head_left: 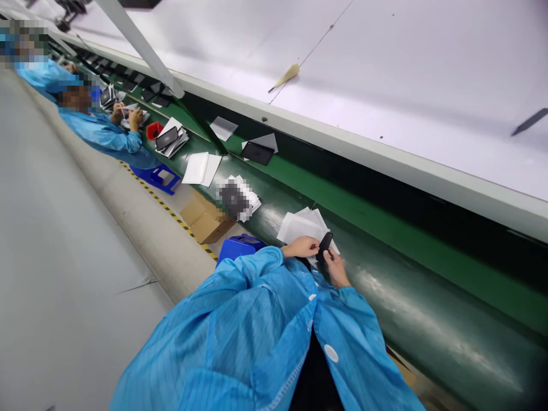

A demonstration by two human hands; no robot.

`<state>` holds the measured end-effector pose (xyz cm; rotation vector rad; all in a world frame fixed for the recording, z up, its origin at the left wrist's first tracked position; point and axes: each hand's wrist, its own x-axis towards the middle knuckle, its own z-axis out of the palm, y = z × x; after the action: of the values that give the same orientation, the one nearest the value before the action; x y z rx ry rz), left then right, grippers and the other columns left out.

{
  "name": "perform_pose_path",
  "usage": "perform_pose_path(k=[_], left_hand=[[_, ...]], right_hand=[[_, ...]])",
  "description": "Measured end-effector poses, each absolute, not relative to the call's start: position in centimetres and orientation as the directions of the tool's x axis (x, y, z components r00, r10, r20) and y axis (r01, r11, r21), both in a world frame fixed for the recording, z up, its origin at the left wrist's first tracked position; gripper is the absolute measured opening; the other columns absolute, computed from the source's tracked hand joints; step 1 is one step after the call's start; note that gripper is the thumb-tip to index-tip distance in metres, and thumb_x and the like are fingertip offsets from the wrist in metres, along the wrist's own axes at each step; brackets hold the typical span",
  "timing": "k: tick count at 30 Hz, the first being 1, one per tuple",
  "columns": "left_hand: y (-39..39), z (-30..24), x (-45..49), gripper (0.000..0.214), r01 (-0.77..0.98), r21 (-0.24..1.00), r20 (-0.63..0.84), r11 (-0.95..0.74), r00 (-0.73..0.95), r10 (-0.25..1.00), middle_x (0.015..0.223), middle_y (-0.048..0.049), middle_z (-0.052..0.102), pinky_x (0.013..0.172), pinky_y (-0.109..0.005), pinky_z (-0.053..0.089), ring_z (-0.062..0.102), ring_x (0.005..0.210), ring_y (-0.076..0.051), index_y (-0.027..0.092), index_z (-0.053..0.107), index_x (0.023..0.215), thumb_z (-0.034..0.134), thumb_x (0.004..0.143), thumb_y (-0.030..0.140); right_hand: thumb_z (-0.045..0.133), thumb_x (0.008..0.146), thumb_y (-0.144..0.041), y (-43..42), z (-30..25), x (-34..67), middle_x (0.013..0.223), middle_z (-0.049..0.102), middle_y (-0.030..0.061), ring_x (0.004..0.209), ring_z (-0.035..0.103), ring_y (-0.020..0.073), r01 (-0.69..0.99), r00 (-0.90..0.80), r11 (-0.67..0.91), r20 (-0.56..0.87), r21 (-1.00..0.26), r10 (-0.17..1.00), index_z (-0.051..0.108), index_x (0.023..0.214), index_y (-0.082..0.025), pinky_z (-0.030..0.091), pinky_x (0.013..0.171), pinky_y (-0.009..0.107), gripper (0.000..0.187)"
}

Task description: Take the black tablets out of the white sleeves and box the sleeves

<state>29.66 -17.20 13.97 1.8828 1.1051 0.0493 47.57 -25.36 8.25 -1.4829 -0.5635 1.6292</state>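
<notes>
Above the white sheets, left hand and right hand together pinch a small black object.

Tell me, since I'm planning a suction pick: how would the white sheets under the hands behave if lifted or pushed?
The white sheets look thin and flat, so probably light and floppy. They lie fanned and overlapping on the smooth green bench, so a push would likely slide or scatter them. One might lift alone, or drag its neighbours.
</notes>
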Motion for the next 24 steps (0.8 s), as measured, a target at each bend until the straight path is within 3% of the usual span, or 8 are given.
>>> perform_pose_path(k=[3, 9, 13, 16, 18, 21, 24], left_hand=[[-17.7, 14.2, 29.6, 0.018, 0.632, 0.76, -0.375, -0.152, 0.616, 0.693, 0.076, -0.0014, 0.071, 0.066, -0.023, 0.038, 0.056, 0.067, -0.013, 0.015, 0.072, 0.083, 0.063, 0.095, 0.024], [-19.1, 13.4, 30.9, 0.017, 0.579, 0.791, -0.341, -0.197, 0.685, 0.644, 0.079, -0.0021, 0.073, 0.067, -0.022, 0.04, 0.062, 0.072, -0.014, 0.016, 0.072, 0.083, 0.064, 0.097, 0.023], [-18.2, 13.0, 29.9, 0.018, 0.54, 0.805, -0.285, -0.243, 0.713, 0.641, 0.09, -0.0041, 0.076, 0.078, -0.023, 0.048, 0.067, 0.083, -0.016, 0.018, 0.073, 0.087, 0.063, 0.1, 0.025], [-16.2, 13.3, 25.3, 0.012, 0.731, 0.675, -0.295, -0.103, 0.395, 0.87, 0.104, -0.0072, 0.075, 0.095, -0.028, 0.053, 0.068, 0.1, -0.02, 0.019, 0.074, 0.095, 0.064, 0.099, 0.024], [-14.9, 13.6, 20.5, 0.016, 0.828, 0.559, -0.298, 0.051, 0.143, 0.944, 0.118, -0.0138, 0.072, 0.107, -0.039, 0.05, 0.065, 0.115, -0.026, 0.016, 0.072, 0.107, 0.058, 0.099, 0.017], [-13.6, 14.1, 12.9, 0.03, 0.882, 0.391, -0.281, 0.263, -0.158, 0.947, 0.135, -0.0232, 0.06, 0.112, -0.053, 0.044, 0.053, 0.131, -0.038, 0.012, 0.065, 0.124, 0.052, 0.098, 0.01], [-13.1, 14.3, 7.5, 0.032, 0.89, 0.176, -0.292, 0.422, -0.362, 0.885, 0.142, -0.0197, 0.056, 0.11, -0.047, 0.044, 0.048, 0.134, -0.035, 0.015, 0.06, 0.131, 0.06, 0.099, 0.016]], right_hand=[[0.089, 0.059, -0.08, -25.7, 7.4, 48.4, 0.106, 0.079, 0.0045, 0.1, 0.072, 0.0274, -0.228, 0.038, -0.6, -0.623, -0.766, 0.781, 0.079, 0.102, -0.028, 0.062, 0.082, 0.039, 0.068], [0.098, 0.05, -0.05, -25.9, 6.2, 49.0, 0.079, 0.076, 0.0032, 0.085, 0.069, 0.0272, -0.117, -0.034, -0.645, -0.646, -0.755, 0.762, 0.075, 0.076, -0.024, 0.061, 0.081, 0.041, 0.043], [0.09, 0.051, -0.052, -26.4, 5.9, 48.6, 0.075, 0.075, 0.0029, 0.072, 0.066, 0.0248, -0.168, 0.048, -0.66, -0.675, -0.732, 0.737, 0.073, 0.077, -0.024, 0.059, 0.067, 0.039, 0.041], [0.087, 0.05, -0.054, -26.9, 5.6, 48.8, 0.071, 0.073, 0.0014, 0.069, 0.066, 0.023, -0.194, 0.139, -0.656, -0.682, -0.73, 0.718, 0.07, 0.077, -0.024, 0.058, 0.064, 0.037, 0.045], [0.087, 0.049, -0.056, -27.3, 5.3, 49.0, 0.07, 0.072, 0.001, 0.069, 0.067, 0.0224, -0.199, 0.185, -0.657, -0.687, -0.727, 0.703, 0.069, 0.078, -0.023, 0.058, 0.063, 0.035, 0.047], [0.09, 0.045, -0.056, -28.0, 5.1, 49.4, 0.06, 0.067, 0.0005, 0.056, 0.062, 0.0196, -0.171, 0.231, -0.684, -0.703, -0.709, 0.672, 0.068, 0.074, -0.022, 0.05, 0.051, 0.031, 0.05], [0.091, 0.044, -0.061, -28.5, 5.1, 49.9, 0.049, 0.059, -0.0025, 0.042, 0.048, 0.0132, -0.122, 0.31, -0.707, -0.704, -0.696, 0.639, 0.063, 0.067, -0.022, 0.036, 0.041, 0.027, 0.053]])
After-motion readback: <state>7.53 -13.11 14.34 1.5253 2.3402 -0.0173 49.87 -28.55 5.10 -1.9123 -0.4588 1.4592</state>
